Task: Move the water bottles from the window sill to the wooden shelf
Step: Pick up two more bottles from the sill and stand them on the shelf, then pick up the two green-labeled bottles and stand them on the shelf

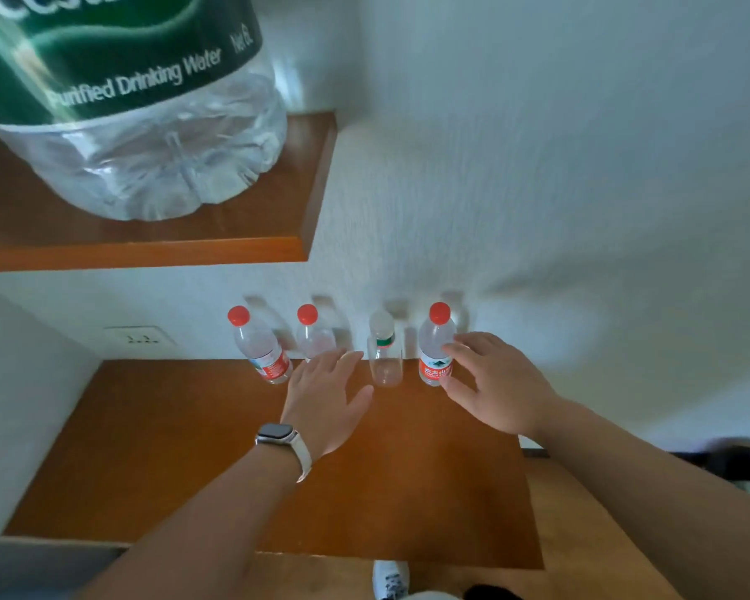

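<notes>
Several small water bottles stand in a row against the white wall on a wooden shelf [157,448]. From the left: a red-capped bottle [258,346], a second red-capped bottle [315,335] partly hidden by my left hand [325,404], a clear bottle with a white cap [384,352], and a red-capped bottle with a red label [434,346]. My left hand is open, fingers spread, just in front of the second bottle. My right hand [490,383] is open beside the rightmost bottle, its fingertips touching or almost touching it.
A large green-labelled drinking water jug [139,106] sits on an upper wooden shelf [148,249] at top left. A wall socket [141,337] is left of the bottles. A shoe [389,580] shows on the floor below, and dark objects [737,463] lie at the right edge.
</notes>
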Available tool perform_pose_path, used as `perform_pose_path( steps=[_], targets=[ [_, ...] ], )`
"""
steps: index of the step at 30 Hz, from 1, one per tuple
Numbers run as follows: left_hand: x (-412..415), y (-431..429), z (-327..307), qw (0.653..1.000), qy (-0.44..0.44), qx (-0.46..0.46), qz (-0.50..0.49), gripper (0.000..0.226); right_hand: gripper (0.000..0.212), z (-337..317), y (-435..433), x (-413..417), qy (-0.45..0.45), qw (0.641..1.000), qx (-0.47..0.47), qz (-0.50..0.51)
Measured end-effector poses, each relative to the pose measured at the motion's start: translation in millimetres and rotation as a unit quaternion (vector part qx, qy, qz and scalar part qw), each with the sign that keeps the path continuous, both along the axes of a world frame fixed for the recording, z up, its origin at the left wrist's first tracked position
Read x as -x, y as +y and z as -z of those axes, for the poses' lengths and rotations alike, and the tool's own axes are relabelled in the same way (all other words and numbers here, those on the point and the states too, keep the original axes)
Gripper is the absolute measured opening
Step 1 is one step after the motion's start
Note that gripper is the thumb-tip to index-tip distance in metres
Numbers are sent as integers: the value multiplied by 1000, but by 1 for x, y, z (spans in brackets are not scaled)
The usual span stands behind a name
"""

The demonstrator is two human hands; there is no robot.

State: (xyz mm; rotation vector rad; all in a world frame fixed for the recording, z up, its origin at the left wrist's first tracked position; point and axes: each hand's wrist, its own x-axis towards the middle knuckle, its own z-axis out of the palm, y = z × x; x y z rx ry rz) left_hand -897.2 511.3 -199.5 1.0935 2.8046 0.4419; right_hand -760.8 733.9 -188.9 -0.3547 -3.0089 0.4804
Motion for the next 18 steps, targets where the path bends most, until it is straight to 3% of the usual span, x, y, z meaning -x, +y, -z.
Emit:
perform_pose_path(
  steps=[9,18],
  targets=[
    [-61,-27,-42,993,57,41,-92,53,59,-35,-9,-8,-7,987,-54,-151],
    [-135,-82,-71,970,55,74,-224,59,62,-54,-70,-8,10,957,-50,-287]
  ],
)
